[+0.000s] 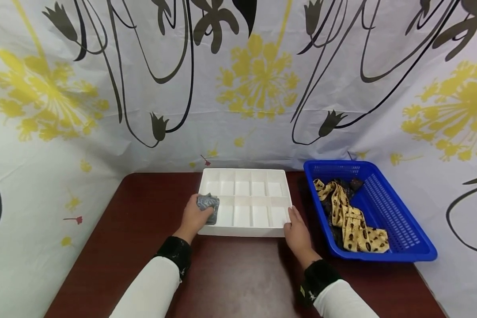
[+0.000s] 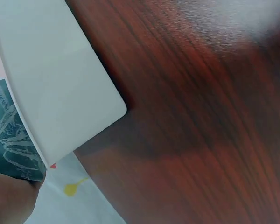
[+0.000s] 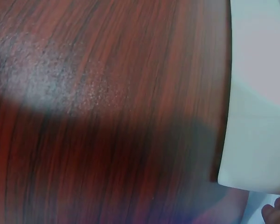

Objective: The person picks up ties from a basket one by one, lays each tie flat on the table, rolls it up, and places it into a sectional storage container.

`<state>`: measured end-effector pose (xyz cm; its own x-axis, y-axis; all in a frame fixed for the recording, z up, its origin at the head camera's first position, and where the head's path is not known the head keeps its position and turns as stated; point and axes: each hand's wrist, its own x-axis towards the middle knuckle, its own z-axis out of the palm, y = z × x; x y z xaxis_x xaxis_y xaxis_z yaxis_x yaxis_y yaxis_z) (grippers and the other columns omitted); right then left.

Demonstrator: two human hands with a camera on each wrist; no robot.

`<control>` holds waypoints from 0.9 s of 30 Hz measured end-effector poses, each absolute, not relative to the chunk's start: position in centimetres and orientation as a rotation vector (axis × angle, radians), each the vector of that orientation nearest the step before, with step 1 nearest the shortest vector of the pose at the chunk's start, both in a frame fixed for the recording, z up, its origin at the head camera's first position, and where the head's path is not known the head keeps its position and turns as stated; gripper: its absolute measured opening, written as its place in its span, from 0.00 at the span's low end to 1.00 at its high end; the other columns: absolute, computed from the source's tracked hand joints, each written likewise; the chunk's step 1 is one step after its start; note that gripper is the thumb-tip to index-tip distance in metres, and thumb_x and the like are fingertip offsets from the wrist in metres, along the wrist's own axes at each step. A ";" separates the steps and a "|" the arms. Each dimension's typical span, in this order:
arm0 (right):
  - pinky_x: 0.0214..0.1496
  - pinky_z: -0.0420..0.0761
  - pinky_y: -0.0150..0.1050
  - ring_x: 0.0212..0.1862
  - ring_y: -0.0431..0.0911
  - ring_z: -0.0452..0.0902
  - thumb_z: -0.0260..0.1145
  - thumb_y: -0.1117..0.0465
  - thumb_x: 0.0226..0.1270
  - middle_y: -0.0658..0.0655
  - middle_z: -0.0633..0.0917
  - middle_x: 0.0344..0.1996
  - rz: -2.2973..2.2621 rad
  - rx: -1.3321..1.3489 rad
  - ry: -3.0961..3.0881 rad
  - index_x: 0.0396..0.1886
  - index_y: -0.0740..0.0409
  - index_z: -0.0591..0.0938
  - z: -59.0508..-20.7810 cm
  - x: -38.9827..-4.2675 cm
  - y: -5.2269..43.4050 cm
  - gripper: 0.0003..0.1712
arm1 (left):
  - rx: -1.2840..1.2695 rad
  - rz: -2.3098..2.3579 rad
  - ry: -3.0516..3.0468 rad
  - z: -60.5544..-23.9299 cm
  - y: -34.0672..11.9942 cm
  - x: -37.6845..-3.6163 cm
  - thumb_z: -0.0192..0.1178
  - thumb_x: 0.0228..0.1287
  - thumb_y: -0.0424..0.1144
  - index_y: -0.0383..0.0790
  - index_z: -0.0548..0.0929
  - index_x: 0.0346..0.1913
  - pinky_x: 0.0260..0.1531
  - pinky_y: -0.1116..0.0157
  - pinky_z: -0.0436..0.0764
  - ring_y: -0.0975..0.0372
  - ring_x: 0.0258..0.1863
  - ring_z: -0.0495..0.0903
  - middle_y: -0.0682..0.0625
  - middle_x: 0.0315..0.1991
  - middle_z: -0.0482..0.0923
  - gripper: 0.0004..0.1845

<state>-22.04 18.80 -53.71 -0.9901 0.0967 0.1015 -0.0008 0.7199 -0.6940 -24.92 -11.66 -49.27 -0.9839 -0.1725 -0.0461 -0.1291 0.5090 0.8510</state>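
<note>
My left hand (image 1: 194, 217) holds a folded grey-green patterned cloth (image 1: 212, 207) at the left side of a white compartment tray (image 1: 242, 231), its thumb across the cloth. The cloth covers part of the front left compartment. In the left wrist view, the patterned cloth (image 2: 14, 135) shows beyond the tray's pale front wall (image 2: 56, 79), with part of the hand below it. My right hand (image 1: 299, 232) rests against the tray's right side near the front corner, fingers extended along it. Only a few fingertips (image 3: 274, 211) appear in the right wrist view, beside the tray wall (image 3: 256, 140).
To the right, a blue plastic basket (image 1: 401, 212) holds a yellow cloth strip with dark spots (image 1: 355, 225) and dark fabric (image 1: 327, 207). Tray and basket stand on a dark red-brown wooden table (image 1: 123, 247). Behind hangs a white floral sheet (image 1: 238, 132).
</note>
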 end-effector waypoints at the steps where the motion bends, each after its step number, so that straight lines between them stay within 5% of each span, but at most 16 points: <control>1: 0.65 0.65 0.56 0.71 0.60 0.57 0.49 0.69 0.66 0.65 0.59 0.73 1.131 -0.088 -2.805 0.71 0.70 0.61 -53.7 -22.0 18.9 0.32 | 0.256 -1.501 -2.706 -49.2 -11.5 -25.0 0.61 0.58 0.36 0.34 0.62 0.67 0.55 0.51 0.74 0.50 0.55 0.72 0.38 0.59 0.71 0.34; 10: 0.59 0.72 0.56 0.69 0.61 0.60 0.49 0.69 0.66 0.64 0.55 0.74 1.091 -0.103 -2.893 0.72 0.67 0.59 -53.5 -21.8 19.4 0.34 | 0.169 -1.425 -2.854 -49.1 -10.5 -25.7 0.57 0.67 0.34 0.27 0.60 0.68 0.62 0.50 0.68 0.47 0.62 0.69 0.34 0.62 0.68 0.31; 20: 0.58 0.72 0.57 0.68 0.62 0.62 0.50 0.69 0.65 0.65 0.57 0.74 1.029 -0.064 -2.879 0.71 0.68 0.62 -53.8 -21.9 19.4 0.33 | 0.149 -1.310 -2.755 -50.6 -9.8 -25.7 0.57 0.65 0.29 0.25 0.57 0.69 0.66 0.50 0.62 0.45 0.66 0.63 0.32 0.66 0.62 0.32; 27: 0.55 0.74 0.56 0.68 0.61 0.63 0.50 0.69 0.64 0.65 0.57 0.73 0.996 -0.059 -2.884 0.70 0.69 0.63 -53.6 -21.8 19.3 0.32 | -0.035 -0.630 -2.902 -51.4 -9.9 -25.6 0.60 0.64 0.30 0.32 0.74 0.60 0.65 0.52 0.65 0.47 0.71 0.54 0.39 0.68 0.62 0.22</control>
<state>-21.75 19.35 -53.65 -0.9952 0.0660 0.0720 0.0075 0.7869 -0.6171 -25.60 -9.89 -51.40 -0.9849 -0.0134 0.1724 0.0592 0.9105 0.4093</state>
